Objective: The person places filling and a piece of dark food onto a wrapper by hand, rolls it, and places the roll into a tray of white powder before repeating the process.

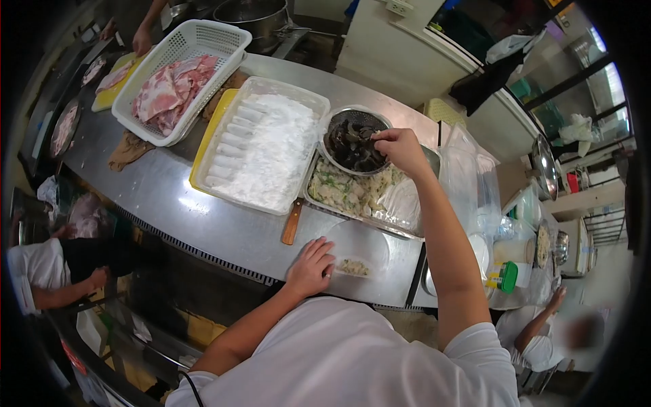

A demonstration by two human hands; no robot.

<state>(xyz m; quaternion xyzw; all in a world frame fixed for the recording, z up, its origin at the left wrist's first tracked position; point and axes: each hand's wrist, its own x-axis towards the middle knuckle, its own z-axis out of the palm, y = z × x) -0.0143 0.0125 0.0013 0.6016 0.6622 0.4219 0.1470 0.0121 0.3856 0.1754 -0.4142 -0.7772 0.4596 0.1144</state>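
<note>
The right hand (400, 149) reaches out over the round perforated metal colander (354, 140) of dark fungus pieces, its fingertips pinched together on a piece at the colander's right rim. The left hand (310, 266) lies flat and released on the near edge of the stainless steel counter (163, 197), fingers touching the thin round white wrapper (356, 245), which carries a small mound of pale filling (353, 267).

The colander sits on the far left corner of a rectangular steel tray of chopped pale-green filling (359, 193) — that tray lies just beyond the wrapper. A brown wooden handle (292, 221) sticks out from under the tray's near left corner. Left of it, touching the colander, stands a clear plastic tray of white flour (261, 146) on a yellow board. Farther left, a white slotted plastic basket of raw pink meat (178, 80) overlaps the board's far corner.

Bare counter lies open to the near left, from the handle to the counter's ribbed front edge.
</note>
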